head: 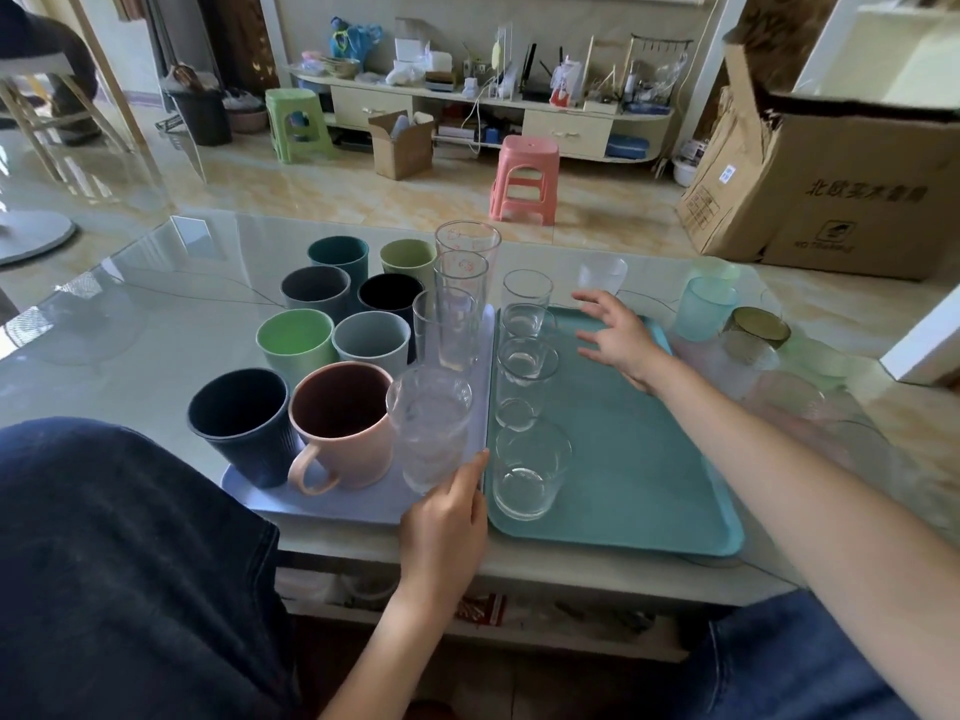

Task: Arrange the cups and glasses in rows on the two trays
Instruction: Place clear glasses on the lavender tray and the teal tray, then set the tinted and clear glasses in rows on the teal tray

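Holding the near textured glass (pixel 429 433) low on its wall, the left hand (pixel 444 527) has its fingers curled round the base, on the near right corner of the purple tray (pixel 332 506). The right hand (pixel 615 337) hovers with fingers spread wide and nothing in them over the far part of the teal tray (pixel 649 480), which lies touching or just right of the purple tray.

These glasses look rigid, smooth and breakable, likely slippery, so a grip round the lower wall seems safest; set down gently, apart from neighbours. The plastic cups look light and tough.

Counted on the purple tray: eight coloured cups, among them a pink mug (pixel 340 423) with a handle, in two rows, and four clear glasses along its right edge. The teal tray holds a row of about four short clear glasses (pixel 527 366) by its left edge, one perhaps just beyond the rim. Right of the teal tray wait several loose tinted and frosted glasses (pixel 706 314); overlap and blur keep me from counting them.
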Demonstrator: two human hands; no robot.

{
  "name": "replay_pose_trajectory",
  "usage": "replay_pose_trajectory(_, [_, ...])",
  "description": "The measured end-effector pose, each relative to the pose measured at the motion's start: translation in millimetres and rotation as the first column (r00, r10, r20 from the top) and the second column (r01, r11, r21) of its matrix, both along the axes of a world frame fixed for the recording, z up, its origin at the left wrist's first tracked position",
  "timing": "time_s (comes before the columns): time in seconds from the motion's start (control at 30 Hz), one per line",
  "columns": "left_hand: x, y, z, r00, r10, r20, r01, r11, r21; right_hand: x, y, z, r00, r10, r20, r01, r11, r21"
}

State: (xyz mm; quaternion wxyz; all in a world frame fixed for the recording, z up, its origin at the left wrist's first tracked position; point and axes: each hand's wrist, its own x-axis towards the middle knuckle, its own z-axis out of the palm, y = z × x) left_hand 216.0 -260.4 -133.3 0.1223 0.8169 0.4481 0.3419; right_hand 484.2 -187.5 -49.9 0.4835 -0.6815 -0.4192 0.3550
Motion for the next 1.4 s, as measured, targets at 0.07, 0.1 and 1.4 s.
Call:
replay_pose_trajectory(0.07, [1, -2, 5, 0.999, -0.007, 0.034, 0.006, 1.0, 0.011, 7, -22, 7, 0.997, -0.009, 0.073, 0.006, 0.999, 0.035])
replay_pose_trajectory(0.1, [2, -5, 9, 0.999, -0.01, 0.037, 0.009, 0.999, 0.03, 11, -33, 11, 0.994, -0.019, 0.11, 0.013, 0.998, 0.056])
replay_pose_trajectory(1.4, [265, -60, 80, 0.758, -0.602, -0.252, 0.404, 0.736, -0.544, 119, -220, -6, 0.685, -0.095, 0.722, 0.314, 0.933, -0.175])
